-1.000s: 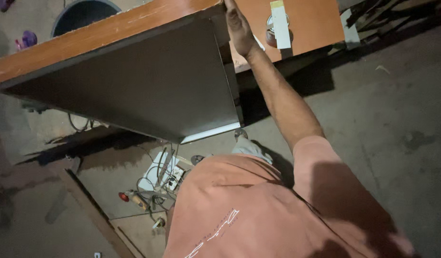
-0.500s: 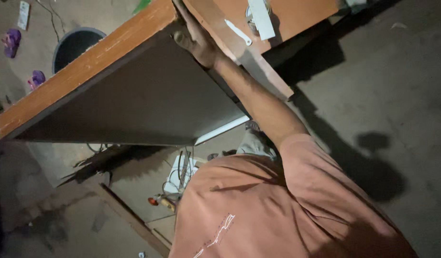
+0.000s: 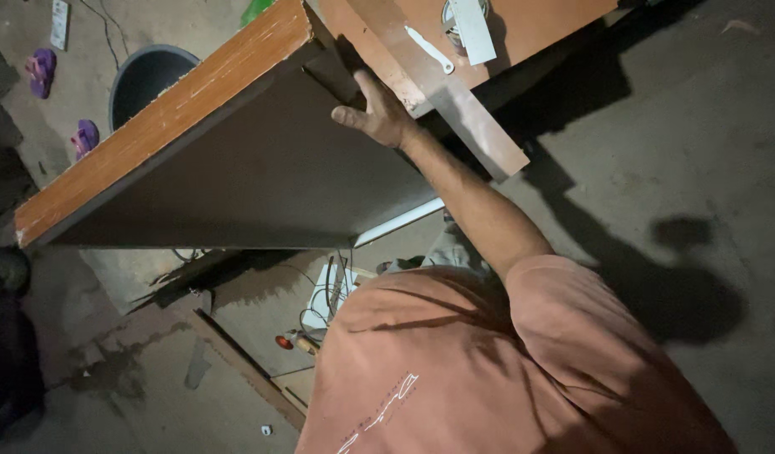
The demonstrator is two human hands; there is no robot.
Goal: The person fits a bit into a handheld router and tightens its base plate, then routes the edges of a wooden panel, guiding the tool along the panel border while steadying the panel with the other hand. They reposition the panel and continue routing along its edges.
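One hand (image 3: 379,113), the right, presses spread fingers flat against one big board (image 3: 261,176), tilted toward ten o'clock. Left hand unseen. Two purple slippers (image 3: 41,69) lie at nine o'clock beside one dark tub (image 3: 144,76).

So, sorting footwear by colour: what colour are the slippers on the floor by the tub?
Purple slippers, clearest in the head view.
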